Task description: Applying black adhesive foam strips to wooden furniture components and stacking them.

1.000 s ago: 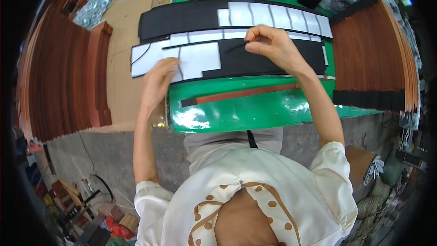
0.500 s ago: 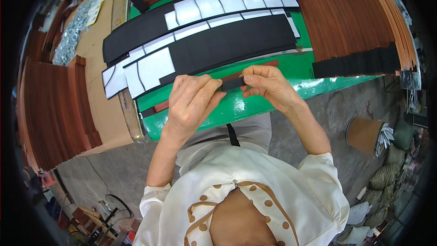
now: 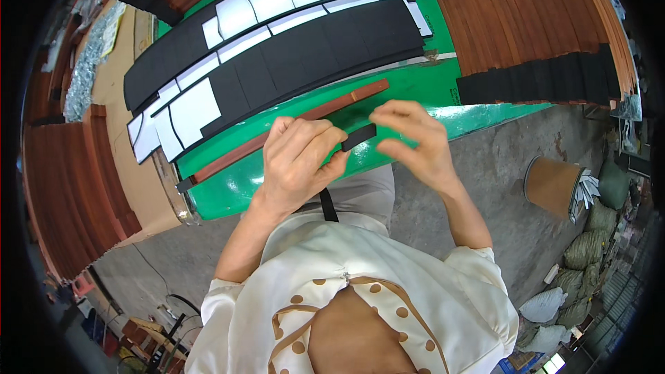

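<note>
Holding a small black strip (image 3: 358, 137) at mid-frame, the left hand (image 3: 299, 161) has its fingers pinched on one end while the right hand (image 3: 414, 140) keeps loosely curled fingertips at the other; both hands have drawn back from the black and white sheets (image 3: 277, 62) at upper centre to the near edge of the green table (image 3: 388, 90), so one piece is now lifted clear. A long brown slat (image 3: 291, 128) lies just beyond the hands, dark wood stacks (image 3: 519, 14) crowd the upper right, and open room remains only toward the body.
</note>
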A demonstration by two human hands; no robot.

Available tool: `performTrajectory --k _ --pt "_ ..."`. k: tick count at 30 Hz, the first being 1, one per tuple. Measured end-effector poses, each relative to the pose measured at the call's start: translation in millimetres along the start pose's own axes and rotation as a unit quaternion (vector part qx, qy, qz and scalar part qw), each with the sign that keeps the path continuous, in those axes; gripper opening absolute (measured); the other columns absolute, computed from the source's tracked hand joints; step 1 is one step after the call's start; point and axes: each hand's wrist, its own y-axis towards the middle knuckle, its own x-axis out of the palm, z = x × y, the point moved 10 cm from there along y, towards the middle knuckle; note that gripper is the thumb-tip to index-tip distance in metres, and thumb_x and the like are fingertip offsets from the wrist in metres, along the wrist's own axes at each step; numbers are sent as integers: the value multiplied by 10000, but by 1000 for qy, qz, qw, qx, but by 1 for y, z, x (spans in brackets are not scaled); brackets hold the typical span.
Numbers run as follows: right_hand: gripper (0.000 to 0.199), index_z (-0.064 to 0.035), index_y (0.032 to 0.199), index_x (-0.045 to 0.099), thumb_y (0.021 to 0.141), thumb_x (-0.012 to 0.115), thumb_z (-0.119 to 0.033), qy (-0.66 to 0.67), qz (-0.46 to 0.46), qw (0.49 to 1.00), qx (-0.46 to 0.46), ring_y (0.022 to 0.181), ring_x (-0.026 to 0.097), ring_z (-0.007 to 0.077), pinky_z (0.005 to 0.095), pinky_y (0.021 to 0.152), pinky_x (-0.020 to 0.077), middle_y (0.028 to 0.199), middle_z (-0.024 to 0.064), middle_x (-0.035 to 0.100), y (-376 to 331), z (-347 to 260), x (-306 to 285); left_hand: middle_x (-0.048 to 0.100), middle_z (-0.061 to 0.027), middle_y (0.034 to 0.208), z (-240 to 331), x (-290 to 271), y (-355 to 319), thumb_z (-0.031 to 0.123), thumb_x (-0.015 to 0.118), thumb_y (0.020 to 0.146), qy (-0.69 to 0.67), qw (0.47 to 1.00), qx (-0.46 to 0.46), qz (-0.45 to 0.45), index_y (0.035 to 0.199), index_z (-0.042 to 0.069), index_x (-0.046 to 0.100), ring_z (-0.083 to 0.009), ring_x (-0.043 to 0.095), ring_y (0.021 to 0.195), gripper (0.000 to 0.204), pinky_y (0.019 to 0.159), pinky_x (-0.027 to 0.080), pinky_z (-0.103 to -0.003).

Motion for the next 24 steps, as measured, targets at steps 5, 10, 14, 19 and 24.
performTrajectory --k 5,10,14,19,24 --pt "318 -103 912 692 603 767 -94 -231 -12 939 -253 812 572 229 316 659 501 900 6 628 -6 -47 12 603 -44 837 -12 24 -6 65 779 567 -33 998 -55 -29 889 41 620 -180 553 687 360 648 388 -309" --pt "298 -81 915 686 625 755 -80 -273 7 923 -270 820 567 227 319 664 499 877 19 637 13 -39 -8 591 -48 991 -43 39 -1 259 814 555 -70 979 -177 -75 1057 48 604 -196 549 875 583 777 352 -342" --pt "259 -67 914 683 662 736 -92 -298 5 929 -219 824 563 224 320 702 493 876 37 652 42 -19 -13 587 -21 953 -58 50 2 197 785 612 104 977 -171 -72 1005 70 637 -186 529 869 439 762 318 -326" --pt "219 -92 902 697 686 720 -117 -300 -47 926 -225 869 555 208 322 715 487 880 17 649 52 -7 -1 598 30 861 -65 59 1 167 776 628 103 977 -186 -32 826 91 667 -146 523 761 238 700 290 -325" --pt "202 -90 881 706 681 724 -116 -292 -64 930 -214 866 558 195 316 713 488 863 7 644 55 -7 5 604 29 838 -68 61 -1 159 771 637 94 974 -204 -34 803 90 669 -148 527 725 207 703 292 -326"
